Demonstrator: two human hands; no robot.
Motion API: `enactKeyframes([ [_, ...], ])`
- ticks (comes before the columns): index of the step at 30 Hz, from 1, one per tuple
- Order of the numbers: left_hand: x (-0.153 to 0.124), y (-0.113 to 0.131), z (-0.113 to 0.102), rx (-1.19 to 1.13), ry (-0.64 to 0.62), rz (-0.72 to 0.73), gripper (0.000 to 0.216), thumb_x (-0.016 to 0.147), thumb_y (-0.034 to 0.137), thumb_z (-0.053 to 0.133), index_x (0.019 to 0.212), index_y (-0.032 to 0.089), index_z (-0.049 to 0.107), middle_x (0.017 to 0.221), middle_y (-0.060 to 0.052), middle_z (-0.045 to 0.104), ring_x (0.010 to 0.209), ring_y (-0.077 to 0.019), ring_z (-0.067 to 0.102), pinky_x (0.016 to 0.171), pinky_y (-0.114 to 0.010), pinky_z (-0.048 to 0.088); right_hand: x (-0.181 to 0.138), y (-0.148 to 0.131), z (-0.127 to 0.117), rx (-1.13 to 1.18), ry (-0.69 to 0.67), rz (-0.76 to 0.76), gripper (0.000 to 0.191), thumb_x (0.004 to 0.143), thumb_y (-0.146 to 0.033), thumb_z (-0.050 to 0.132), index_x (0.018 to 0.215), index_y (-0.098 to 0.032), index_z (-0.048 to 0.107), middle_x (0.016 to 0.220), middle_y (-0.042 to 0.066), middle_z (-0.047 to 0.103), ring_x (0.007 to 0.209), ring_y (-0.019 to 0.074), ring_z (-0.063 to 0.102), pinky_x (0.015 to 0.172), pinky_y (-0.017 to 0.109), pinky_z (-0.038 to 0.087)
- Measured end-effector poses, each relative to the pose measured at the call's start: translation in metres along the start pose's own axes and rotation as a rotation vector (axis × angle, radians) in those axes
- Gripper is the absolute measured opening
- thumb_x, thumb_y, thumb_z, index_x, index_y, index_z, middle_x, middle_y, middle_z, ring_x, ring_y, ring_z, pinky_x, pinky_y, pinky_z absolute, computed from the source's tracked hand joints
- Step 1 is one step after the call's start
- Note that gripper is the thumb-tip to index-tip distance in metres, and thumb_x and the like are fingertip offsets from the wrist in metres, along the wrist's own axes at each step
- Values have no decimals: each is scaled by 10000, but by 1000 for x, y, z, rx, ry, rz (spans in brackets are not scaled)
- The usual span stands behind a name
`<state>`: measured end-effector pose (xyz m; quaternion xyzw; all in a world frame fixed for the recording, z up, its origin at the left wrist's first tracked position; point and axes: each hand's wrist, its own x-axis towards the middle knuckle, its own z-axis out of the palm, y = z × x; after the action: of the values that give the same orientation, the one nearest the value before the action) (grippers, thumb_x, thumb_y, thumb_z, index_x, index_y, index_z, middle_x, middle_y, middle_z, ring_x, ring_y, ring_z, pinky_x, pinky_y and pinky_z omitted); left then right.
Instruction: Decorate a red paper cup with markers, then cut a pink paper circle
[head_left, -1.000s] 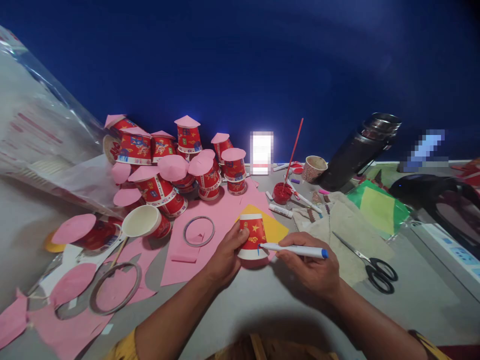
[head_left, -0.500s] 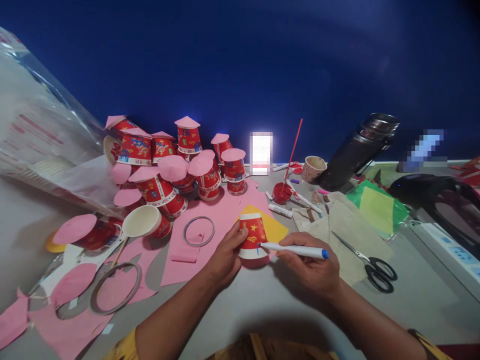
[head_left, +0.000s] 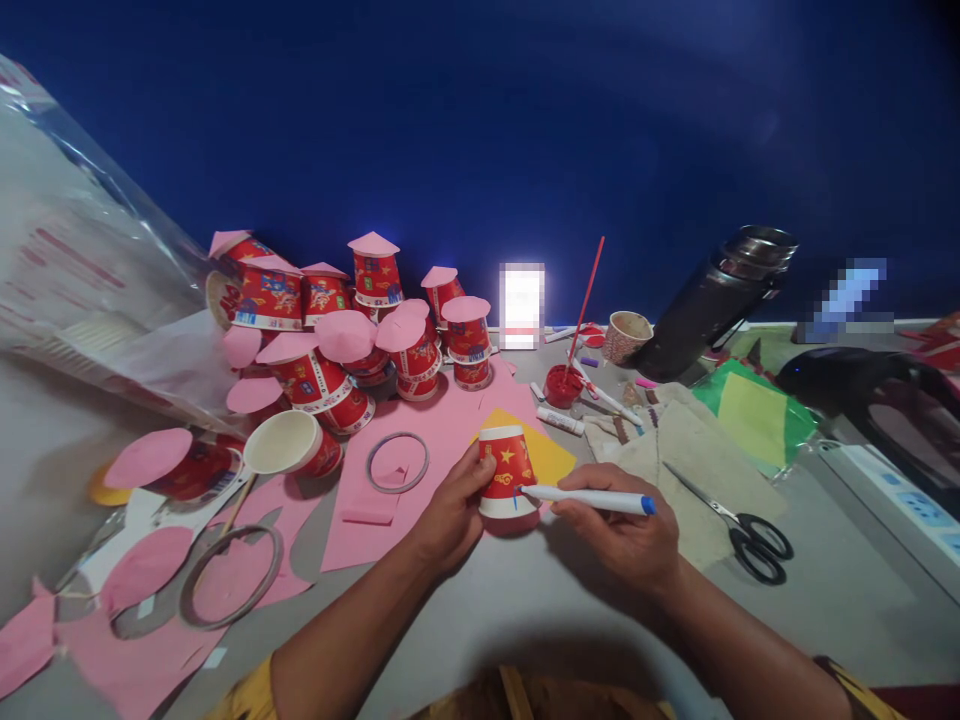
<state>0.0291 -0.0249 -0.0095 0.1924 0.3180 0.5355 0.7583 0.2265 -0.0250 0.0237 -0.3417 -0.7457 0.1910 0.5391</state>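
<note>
My left hand [head_left: 450, 515] is closed around an upside-down red paper cup [head_left: 506, 470] with yellow stars, which stands on the table. My right hand [head_left: 622, 535] grips a white marker with a blue cap [head_left: 592, 497], its tip touching the cup's lower rim. A short blue line shows on the white rim there. The cup stands on the edge of a yellow paper sheet [head_left: 544, 450] lying on pink paper [head_left: 442, 430].
A heap of red cups with pink paper cone lids [head_left: 352, 320] lies at the back left, beside a plastic bag [head_left: 82, 290]. Metal rings [head_left: 397, 462], pink cut-outs, black scissors [head_left: 750, 545], a red paint pot with brush [head_left: 566, 380], a dark flask [head_left: 712, 300] and green paper [head_left: 757, 415] surround the hands.
The marker tip has shifted very slightly along the cup's rim. Both hands and the cup stay in place.
</note>
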Motion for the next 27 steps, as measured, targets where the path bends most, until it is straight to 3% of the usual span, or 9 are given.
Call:
enactKeyframes([
  [7, 1, -1, -2, -5, -7, 12, 398, 896, 304, 837, 1260, 172, 745, 1258, -113, 808, 1129, -255, 778, 1025, -378, 612, -1, 1, -2, -22, 23, 35, 75, 945, -211, 762, 871, -213, 752, 739, -1, 805, 596, 131, 746, 535, 178, 544],
  [12, 0, 0, -1, 8, -24, -2, 400, 902, 309, 832, 1268, 176, 740, 1214, -113, 817, 1054, -252, 789, 1002, -395, 618, -1, 1, -1, 3, 10, 4, 55, 957, -217, 758, 902, -220, 761, 744, -7, 812, 599, 133, 751, 582, 187, 579],
  [20, 1, 0, -3, 11, 8, -18, 475, 897, 323, 829, 1332, 179, 706, 1285, -127, 793, 1196, -300, 754, 1125, -468, 557, -3, 4, -3, 1, 24, 71, 71, 953, -219, 753, 883, -217, 762, 741, -5, 806, 597, 143, 751, 576, 203, 591],
  [27, -1, 0, 0, 63, -14, -3, 484, 877, 383, 849, 1292, 166, 726, 1257, -139, 793, 1180, -321, 752, 1109, -477, 558, 0, 1, -1, -8, 49, 43, 125, 967, -280, 755, 858, -220, 769, 710, 16, 811, 584, 169, 764, 574, 229, 611],
])
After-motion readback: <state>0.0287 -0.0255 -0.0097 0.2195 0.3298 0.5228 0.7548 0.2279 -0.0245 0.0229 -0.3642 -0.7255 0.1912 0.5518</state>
